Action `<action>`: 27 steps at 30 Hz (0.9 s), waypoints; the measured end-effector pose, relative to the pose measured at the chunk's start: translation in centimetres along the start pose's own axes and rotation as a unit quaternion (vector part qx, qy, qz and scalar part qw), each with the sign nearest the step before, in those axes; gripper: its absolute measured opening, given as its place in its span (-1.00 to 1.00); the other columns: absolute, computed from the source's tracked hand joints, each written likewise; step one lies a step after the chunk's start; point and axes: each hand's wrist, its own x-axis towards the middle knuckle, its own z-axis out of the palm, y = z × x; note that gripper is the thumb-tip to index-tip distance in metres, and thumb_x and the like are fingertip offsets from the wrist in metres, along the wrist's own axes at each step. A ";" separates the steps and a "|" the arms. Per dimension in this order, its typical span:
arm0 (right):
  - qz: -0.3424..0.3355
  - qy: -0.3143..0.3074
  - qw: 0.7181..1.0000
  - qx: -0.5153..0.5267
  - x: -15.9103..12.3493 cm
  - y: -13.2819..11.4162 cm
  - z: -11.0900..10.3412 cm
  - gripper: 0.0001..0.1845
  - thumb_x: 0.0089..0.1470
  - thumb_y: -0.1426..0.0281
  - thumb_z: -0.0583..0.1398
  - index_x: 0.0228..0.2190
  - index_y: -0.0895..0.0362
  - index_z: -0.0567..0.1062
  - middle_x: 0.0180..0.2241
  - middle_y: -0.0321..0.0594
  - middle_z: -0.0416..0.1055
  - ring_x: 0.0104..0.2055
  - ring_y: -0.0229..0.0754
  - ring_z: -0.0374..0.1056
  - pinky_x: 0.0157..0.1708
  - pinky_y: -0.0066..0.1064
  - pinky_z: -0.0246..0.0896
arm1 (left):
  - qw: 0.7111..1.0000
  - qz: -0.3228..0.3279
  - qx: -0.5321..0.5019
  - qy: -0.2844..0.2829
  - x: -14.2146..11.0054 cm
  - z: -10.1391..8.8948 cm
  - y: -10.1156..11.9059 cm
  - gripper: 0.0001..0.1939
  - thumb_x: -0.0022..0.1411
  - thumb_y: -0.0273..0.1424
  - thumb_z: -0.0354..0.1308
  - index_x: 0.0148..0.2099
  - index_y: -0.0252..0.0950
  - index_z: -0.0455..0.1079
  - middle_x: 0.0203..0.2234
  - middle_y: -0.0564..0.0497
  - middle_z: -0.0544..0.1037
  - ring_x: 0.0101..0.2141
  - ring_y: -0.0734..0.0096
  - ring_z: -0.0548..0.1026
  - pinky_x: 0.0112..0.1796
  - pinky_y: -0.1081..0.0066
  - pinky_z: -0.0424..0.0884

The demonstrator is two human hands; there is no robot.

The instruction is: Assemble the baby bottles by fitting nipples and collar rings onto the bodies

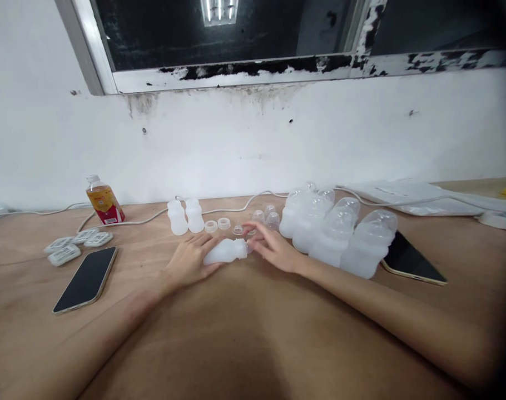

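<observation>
My left hand (196, 256) is wrapped round a frosted white baby bottle (223, 251), which lies on its side with its neck to the right. At that neck the fingers of my right hand (274, 247) are bent together; what they pinch, if anything, is mostly hidden. Just beyond lie two pale screw rings (217, 224) and a clear nipple (238, 229). Two open frosted bottles (186, 216) stand behind my left hand. Several clear domed caps (271, 215) stand behind my right hand.
Right of my hands stand several capped bottles (336, 230), with a phone (413, 260) beside them. To the left are another phone (86, 279), several small white packs (64, 254) and a drink bottle (104, 200). A white cable (253, 201) runs along the wall.
</observation>
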 end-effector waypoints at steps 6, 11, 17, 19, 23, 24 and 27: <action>-0.063 -0.025 0.991 -0.112 -0.5 -0.4 1.5 -0.63 0.02 0.17 -0.01 -0.17 0.08 0.31 -0.26 -0.15 0.35 -0.31 -0.15 0.27 -0.32 -0.31 0.12 | 0.994 -0.041 -0.087 -0.043 -0.4 0.4 -0.2 -0.47 0.06 -0.13 0.00 0.08 -0.13 0.07 -0.16 0.00 0.40 -0.24 0.27 0.40 -0.26 0.34 0.32; 0.161 -0.036 0.982 -0.086 -0.2 -0.8 2.6 -0.36 0.02 -0.02 -0.23 -0.75 0.13 0.27 -0.82 -0.30 0.15 -0.74 -0.29 0.12 -0.59 -0.40 0.05 | 1.000 0.028 -0.001 -0.010 -0.4 0.8 0.3 -0.49 0.09 -0.20 -0.02 0.09 -0.24 0.10 -0.14 -0.10 0.36 -0.17 0.20 0.34 -0.18 0.26 0.26; -0.009 -0.053 0.964 -0.260 -0.3 -2.0 1.0 -0.49 0.06 0.07 -0.17 -0.31 0.16 0.38 -0.33 -0.09 0.40 -0.36 -0.14 0.32 -0.36 -0.32 0.14 | 0.996 -0.024 -0.077 -0.032 -0.1 0.3 0.7 -0.47 0.05 -0.16 0.01 0.07 -0.22 0.12 -0.13 -0.04 0.38 -0.21 0.23 0.37 -0.21 0.29 0.29; -0.109 -0.057 0.937 -0.326 -0.5 -1.7 0.8 -0.51 0.05 0.11 -0.08 -0.11 0.19 0.22 -0.13 -0.02 0.28 -0.20 -0.08 0.27 -0.27 -0.27 0.12 | 0.985 -0.052 -0.157 -0.056 0.1 -0.2 0.9 -0.46 0.02 -0.14 0.04 0.05 -0.19 0.15 -0.15 0.03 0.41 -0.24 0.28 0.39 -0.25 0.36 0.32; -0.083 -0.085 0.949 -0.291 -0.8 -0.9 1.2 -0.57 0.06 0.15 -0.06 -0.13 0.20 0.15 -0.27 -0.08 0.33 -0.33 -0.15 0.28 -0.37 -0.35 0.13 | 0.972 -0.044 -0.216 -0.081 0.2 -1.0 1.3 -0.52 0.03 -0.18 0.05 0.02 -0.16 0.20 -0.21 0.13 0.44 -0.30 0.33 0.41 -0.32 0.42 0.32; -0.059 -0.084 0.959 -0.266 -0.8 -0.8 1.4 -0.58 0.06 0.14 -0.07 -0.16 0.18 0.15 -0.33 -0.12 0.34 -0.37 -0.18 0.27 -0.39 -0.38 0.12 | 0.975 -0.041 -0.205 -0.078 0.1 -1.0 1.3 -0.52 0.03 -0.18 0.05 0.02 -0.16 0.20 -0.22 0.12 0.44 -0.30 0.32 0.41 -0.32 0.42 0.32; 0.007 -0.081 0.976 -0.204 -0.7 -1.0 1.9 -0.60 0.06 0.07 -0.12 -0.28 0.15 0.17 -0.44 -0.22 0.32 -0.46 -0.24 0.24 -0.44 -0.41 0.09 | 0.989 -0.034 -0.133 -0.059 -0.2 -0.4 1.0 -0.50 0.04 -0.18 0.03 0.05 -0.18 0.15 -0.17 0.04 0.42 -0.25 0.28 0.41 -0.29 0.38 0.32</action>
